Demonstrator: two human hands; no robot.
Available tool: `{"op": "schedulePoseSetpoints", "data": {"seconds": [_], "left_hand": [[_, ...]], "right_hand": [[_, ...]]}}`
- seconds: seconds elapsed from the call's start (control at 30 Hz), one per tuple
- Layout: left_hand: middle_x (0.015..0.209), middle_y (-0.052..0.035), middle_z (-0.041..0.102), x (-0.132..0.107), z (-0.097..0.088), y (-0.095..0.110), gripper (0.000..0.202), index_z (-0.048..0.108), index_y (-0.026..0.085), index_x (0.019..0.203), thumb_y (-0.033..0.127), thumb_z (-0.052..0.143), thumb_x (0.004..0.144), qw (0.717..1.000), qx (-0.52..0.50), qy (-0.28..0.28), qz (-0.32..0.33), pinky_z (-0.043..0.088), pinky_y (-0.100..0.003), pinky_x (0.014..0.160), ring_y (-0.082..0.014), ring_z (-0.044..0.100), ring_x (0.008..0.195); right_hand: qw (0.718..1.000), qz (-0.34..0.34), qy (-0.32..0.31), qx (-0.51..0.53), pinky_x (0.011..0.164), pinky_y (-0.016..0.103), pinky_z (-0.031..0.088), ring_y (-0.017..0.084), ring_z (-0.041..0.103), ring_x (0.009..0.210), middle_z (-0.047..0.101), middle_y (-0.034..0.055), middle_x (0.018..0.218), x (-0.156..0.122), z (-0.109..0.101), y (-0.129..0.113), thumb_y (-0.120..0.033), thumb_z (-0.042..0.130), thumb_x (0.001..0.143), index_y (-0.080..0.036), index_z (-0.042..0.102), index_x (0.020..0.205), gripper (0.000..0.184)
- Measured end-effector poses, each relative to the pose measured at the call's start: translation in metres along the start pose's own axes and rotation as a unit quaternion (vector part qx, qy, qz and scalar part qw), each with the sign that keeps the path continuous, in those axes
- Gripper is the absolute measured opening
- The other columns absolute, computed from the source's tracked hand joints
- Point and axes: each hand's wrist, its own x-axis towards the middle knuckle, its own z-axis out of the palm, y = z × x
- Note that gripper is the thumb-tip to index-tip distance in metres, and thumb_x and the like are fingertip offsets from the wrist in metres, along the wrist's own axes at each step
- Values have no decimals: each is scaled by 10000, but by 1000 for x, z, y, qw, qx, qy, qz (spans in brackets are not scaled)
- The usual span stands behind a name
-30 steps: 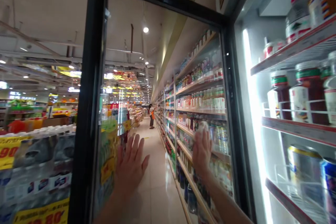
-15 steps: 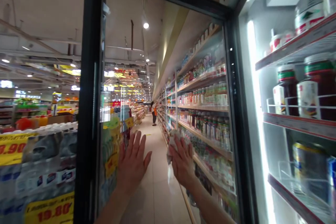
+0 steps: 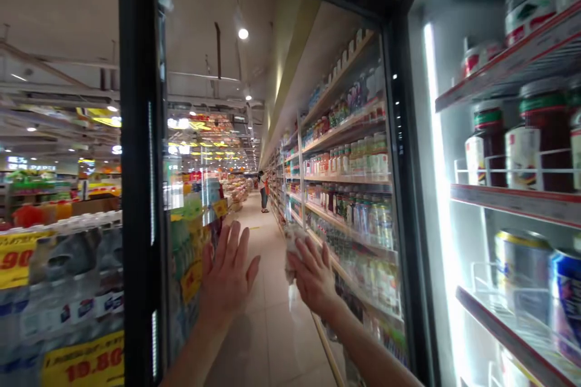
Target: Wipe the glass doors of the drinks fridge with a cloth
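Observation:
A glass door (image 3: 272,326) in a black frame (image 3: 138,193) stands swung out in front of me, with the aisle showing through the pane. My left hand (image 3: 229,275) is flat with its fingers spread, up against the glass on the left. Further right, my right hand (image 3: 313,278) presses a crumpled pale cloth (image 3: 294,248) to the pane. The cloth sticks out past the fingertips on the left side. The palm side of both hands is hidden.
On the right, lit cooler shelves (image 3: 512,202) hold dark bottles (image 3: 488,145) and cans (image 3: 521,266). Stacked packs of bottled water (image 3: 68,308) with yellow price signs (image 3: 86,360) stand left of the door. Down the aisle, a person (image 3: 264,190) stands by the shelves.
The view has shifted a little, so the door frame sits further left and higher. My right hand and the cloth have barely moved on the glass; the left hand stays flat.

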Motion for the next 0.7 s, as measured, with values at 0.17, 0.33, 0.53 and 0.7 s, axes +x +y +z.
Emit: {"op": "schedulePoseSetpoints", "data": {"seconds": [0.17, 0.33, 0.53, 0.7], "left_hand": [[1441, -120, 353, -1, -1, 1, 670, 175, 178, 1452, 299, 494, 875, 1000, -6, -7, -8, 93, -446, 1150, -217, 216, 1390], [1455, -117, 328, -2, 0, 0, 694, 123, 191, 1460, 292, 486, 878, 1000, -17, -12, -7, 110, -461, 1146, -234, 240, 1381], [1448, -121, 343, -2, 1, -1, 703, 125, 194, 1461, 291, 501, 875, 1000, -21, -15, -12, 106, -456, 1148, -229, 228, 1386], [1437, -132, 364, -1, 1, 0, 705, 141, 177, 1459, 294, 511, 870, 1000, -13, -5, -1, 112, -440, 1148, -218, 220, 1389]], "right_hand": [[967, 226, 65, -103, 1083, 581, 203, 265, 204, 1402, 246, 100, 1516, -33, -18, 71, -173, 351, 901, -273, 237, 1445, 566], [984, 171, 33, -50, 1091, 551, 217, 279, 165, 1411, 223, 89, 1526, -21, -6, 18, -156, 384, 878, -250, 359, 1397, 528], [997, 59, 0, -41, 1126, 522, 134, 234, 192, 1408, 279, 46, 1509, -27, -11, 25, -137, 411, 869, -272, 423, 1339, 489], [974, 208, 59, -72, 1085, 562, 211, 266, 140, 1418, 195, 110, 1531, -21, -11, 33, -141, 360, 886, -238, 268, 1434, 564]]}}
